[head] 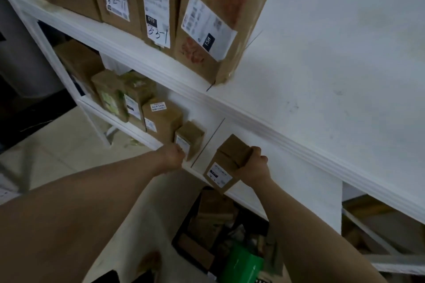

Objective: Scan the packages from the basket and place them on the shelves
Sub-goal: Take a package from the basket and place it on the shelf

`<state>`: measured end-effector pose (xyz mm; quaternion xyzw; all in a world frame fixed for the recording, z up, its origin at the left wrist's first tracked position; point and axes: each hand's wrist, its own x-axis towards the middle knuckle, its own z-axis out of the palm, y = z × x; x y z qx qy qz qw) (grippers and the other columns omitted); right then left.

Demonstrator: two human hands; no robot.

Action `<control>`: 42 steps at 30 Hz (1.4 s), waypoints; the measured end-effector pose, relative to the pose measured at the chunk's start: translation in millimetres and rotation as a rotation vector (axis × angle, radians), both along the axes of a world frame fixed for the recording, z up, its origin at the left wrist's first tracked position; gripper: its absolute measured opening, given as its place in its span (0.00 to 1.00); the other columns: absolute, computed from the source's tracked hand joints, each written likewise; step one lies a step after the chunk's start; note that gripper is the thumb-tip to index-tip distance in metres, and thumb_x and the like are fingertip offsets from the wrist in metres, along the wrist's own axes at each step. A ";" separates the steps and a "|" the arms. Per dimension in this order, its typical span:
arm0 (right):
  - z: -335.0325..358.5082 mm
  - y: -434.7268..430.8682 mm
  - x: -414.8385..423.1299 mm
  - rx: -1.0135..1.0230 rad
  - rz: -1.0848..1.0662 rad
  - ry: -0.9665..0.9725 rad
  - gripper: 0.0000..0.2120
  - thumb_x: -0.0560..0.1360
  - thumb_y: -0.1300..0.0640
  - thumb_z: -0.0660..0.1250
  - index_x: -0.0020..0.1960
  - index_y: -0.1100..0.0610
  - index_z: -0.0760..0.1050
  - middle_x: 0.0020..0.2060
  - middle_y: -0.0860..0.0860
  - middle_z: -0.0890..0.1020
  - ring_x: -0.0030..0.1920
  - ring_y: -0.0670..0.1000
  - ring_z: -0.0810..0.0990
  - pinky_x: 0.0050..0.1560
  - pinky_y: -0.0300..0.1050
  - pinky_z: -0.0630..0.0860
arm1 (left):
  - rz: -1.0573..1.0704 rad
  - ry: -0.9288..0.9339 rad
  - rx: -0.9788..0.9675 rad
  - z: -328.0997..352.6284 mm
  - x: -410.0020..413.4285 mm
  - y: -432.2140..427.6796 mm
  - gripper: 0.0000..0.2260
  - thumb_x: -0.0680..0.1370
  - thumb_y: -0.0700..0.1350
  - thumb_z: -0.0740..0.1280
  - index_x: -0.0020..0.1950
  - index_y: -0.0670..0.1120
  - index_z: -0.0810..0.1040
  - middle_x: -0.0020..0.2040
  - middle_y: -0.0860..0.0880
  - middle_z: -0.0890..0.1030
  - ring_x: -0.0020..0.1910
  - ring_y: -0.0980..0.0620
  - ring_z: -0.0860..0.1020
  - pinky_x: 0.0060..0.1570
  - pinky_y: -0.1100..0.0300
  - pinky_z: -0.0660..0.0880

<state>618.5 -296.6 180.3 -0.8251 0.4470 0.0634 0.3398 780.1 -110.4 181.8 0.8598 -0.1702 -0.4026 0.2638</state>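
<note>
Cardboard-stiff and likely light, the package point(226, 165) at lower centre is clasped at its upper end by the right grip point(255, 163); the left grip point(172, 156) cannot be judged.

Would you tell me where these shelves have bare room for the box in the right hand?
The middle shelf is bare right of the box the right hand grips; the upper shelf is bare right of the red-printed box. Left of the small box the left hand touches, both are crowded.
</note>
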 end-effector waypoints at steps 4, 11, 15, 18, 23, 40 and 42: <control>-25.3 -6.2 46.3 -0.017 -0.016 0.009 0.37 0.72 0.52 0.77 0.71 0.58 0.59 0.63 0.60 0.66 0.49 0.57 0.74 0.56 0.54 0.79 | -0.101 -0.087 0.042 -17.3 40.1 1.9 0.15 0.83 0.39 0.61 0.68 0.38 0.76 0.65 0.41 0.77 0.65 0.42 0.75 0.59 0.57 0.72; -56.1 -17.3 106.3 0.019 0.033 0.013 0.41 0.71 0.54 0.77 0.76 0.56 0.56 0.66 0.60 0.65 0.60 0.61 0.75 0.58 0.54 0.78 | -0.233 -0.117 0.099 -62.9 80.0 4.7 0.19 0.80 0.39 0.65 0.71 0.43 0.71 0.74 0.43 0.68 0.73 0.44 0.67 0.64 0.63 0.64; -64.2 -17.4 125.6 0.056 0.028 0.013 0.39 0.74 0.58 0.75 0.76 0.56 0.56 0.66 0.58 0.66 0.63 0.60 0.74 0.62 0.55 0.78 | -0.292 -0.104 0.146 -76.8 89.4 4.2 0.19 0.80 0.40 0.65 0.71 0.41 0.71 0.74 0.42 0.68 0.73 0.44 0.66 0.69 0.60 0.62; -58.2 -21.8 132.2 0.069 0.045 0.004 0.36 0.74 0.60 0.75 0.75 0.58 0.60 0.58 0.55 0.69 0.66 0.60 0.73 0.65 0.54 0.75 | -0.305 -0.106 0.164 -80.4 93.6 6.1 0.19 0.81 0.40 0.64 0.72 0.40 0.70 0.75 0.42 0.67 0.74 0.44 0.64 0.71 0.58 0.60; -56.4 -19.6 134.2 0.090 0.066 0.025 0.41 0.71 0.62 0.77 0.76 0.57 0.57 0.68 0.59 0.67 0.69 0.61 0.71 0.67 0.59 0.74 | -0.280 -0.157 0.164 -78.9 96.8 8.1 0.18 0.81 0.40 0.63 0.71 0.40 0.70 0.71 0.43 0.70 0.71 0.46 0.69 0.64 0.61 0.65; -60.6 -33.3 126.3 0.104 0.115 0.139 0.52 0.72 0.61 0.77 0.81 0.52 0.43 0.72 0.64 0.61 0.69 0.64 0.68 0.62 0.58 0.78 | -0.286 -0.221 0.169 -59.8 70.0 9.7 0.20 0.81 0.42 0.65 0.73 0.42 0.69 0.71 0.44 0.71 0.69 0.47 0.71 0.57 0.63 0.66; -55.2 -35.1 119.9 0.083 0.125 0.134 0.51 0.73 0.60 0.76 0.82 0.52 0.43 0.73 0.65 0.61 0.69 0.64 0.68 0.62 0.58 0.78 | -0.292 -0.224 0.172 -54.8 62.4 6.8 0.19 0.81 0.42 0.65 0.71 0.41 0.71 0.70 0.44 0.72 0.68 0.47 0.72 0.58 0.62 0.67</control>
